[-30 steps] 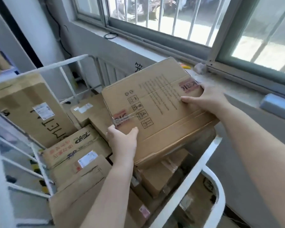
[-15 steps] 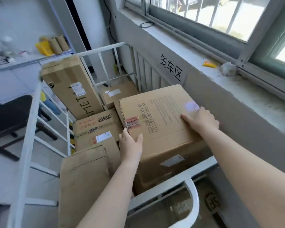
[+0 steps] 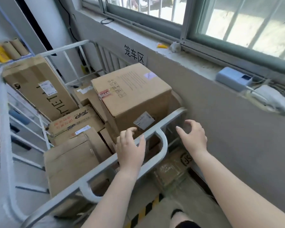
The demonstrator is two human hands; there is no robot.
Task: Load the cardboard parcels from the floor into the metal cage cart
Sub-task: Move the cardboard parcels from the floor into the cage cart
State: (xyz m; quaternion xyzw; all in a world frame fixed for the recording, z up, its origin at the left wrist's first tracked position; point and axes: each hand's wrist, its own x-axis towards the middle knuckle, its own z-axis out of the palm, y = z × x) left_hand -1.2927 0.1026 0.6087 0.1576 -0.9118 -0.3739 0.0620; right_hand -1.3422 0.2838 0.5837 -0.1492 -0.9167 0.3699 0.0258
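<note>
A big brown box (image 3: 132, 94) sits inside the white metal cage cart (image 3: 133, 143). It rests on top of other boxes, at the side of the cart near the grey wall (image 3: 220, 129). It has red tape on its top and a white label on the side facing the person.

Both hands are in the air above the near rail of the cart. The left hand (image 3: 131, 148) has its fingers spread and a little bent. It holds nothing. The right hand (image 3: 193, 137) is just the same, fingers apart and loosely bent, holding nothing. Neither hand touches the big box.

More boxes fill the cart. A tall box (image 3: 39, 89) leans at the far left side. A flat box with red writing (image 3: 74, 122) lies in the middle. Another plain box (image 3: 69, 162) stands at the near left corner.

A box wrapped in clear tape (image 3: 173, 168) lies on the floor outside the cart, next to the wall. Black writing (image 3: 134, 54) is on the wall below the window sill (image 3: 196, 61). A small blue device (image 3: 232, 79) sits on the sill.
</note>
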